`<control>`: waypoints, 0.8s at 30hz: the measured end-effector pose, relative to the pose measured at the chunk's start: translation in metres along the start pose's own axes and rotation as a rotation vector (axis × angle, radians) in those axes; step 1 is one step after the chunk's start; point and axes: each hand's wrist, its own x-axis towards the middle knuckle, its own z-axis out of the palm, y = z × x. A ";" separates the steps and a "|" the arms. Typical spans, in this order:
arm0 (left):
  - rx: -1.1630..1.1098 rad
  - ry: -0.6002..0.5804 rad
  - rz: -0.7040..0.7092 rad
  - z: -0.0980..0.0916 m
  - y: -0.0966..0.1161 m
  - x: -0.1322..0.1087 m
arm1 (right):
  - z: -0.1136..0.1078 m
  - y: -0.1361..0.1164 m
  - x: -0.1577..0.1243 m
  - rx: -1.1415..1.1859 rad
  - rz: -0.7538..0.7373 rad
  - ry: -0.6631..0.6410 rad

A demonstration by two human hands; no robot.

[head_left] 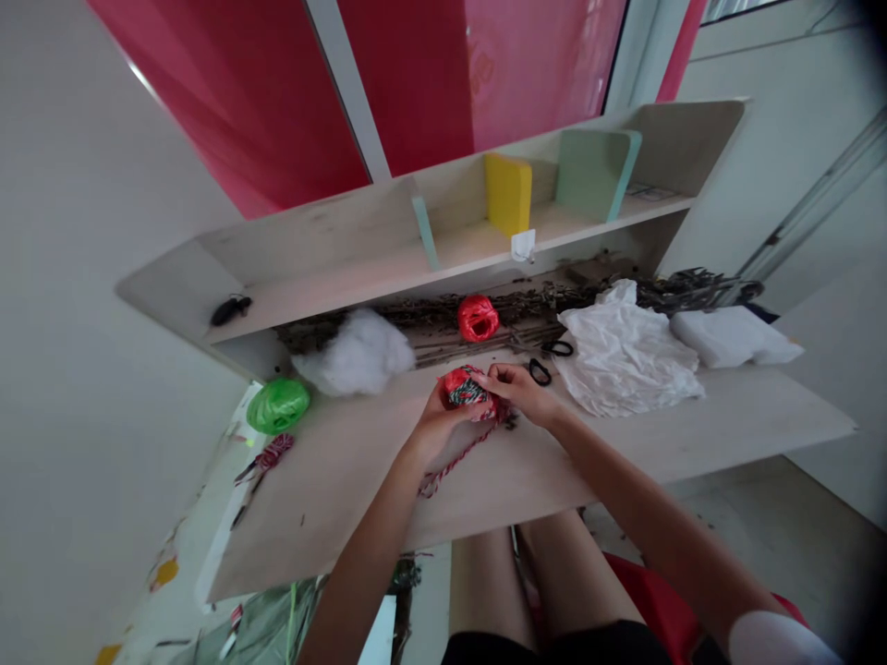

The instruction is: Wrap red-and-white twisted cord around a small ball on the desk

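Over the desk, my left hand (440, 417) is closed around a small bundle wound with red, dark green and white cord (468, 388). The fingers of my right hand (525, 392) pinch at the bundle's right side, seemingly on its cord; the fingertips are too small to make out exactly. A red-and-white twisted cord (457, 459) trails from under the bundle down toward the desk's front edge. Just behind my right hand lie black-handled scissors (540, 371). A ball of red plastic twine (478, 319) sits behind the bundle.
White stuffing (367, 356), green twine (278, 405) and a red-and-white cord hank (274, 450) lie at the left. Crumpled white paper (627, 356) and a white packet (735, 336) lie at the right. Dry stems (430, 323) line the back under a shelf (333, 294).
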 end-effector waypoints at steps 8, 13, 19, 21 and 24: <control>-0.007 0.031 -0.027 -0.014 0.009 0.007 | -0.017 -0.010 -0.005 0.182 0.084 -0.289; -0.013 -0.001 -0.039 -0.018 0.010 0.006 | -0.024 -0.015 -0.009 0.095 0.112 -0.397; -0.091 0.104 -0.084 -0.024 0.015 0.007 | -0.029 -0.016 -0.009 0.265 0.069 -0.345; -0.118 0.124 -0.107 -0.027 0.017 0.008 | -0.030 -0.016 -0.007 0.364 0.022 -0.270; -0.127 0.103 -0.130 -0.031 0.017 0.008 | -0.029 -0.015 -0.003 0.425 -0.002 -0.140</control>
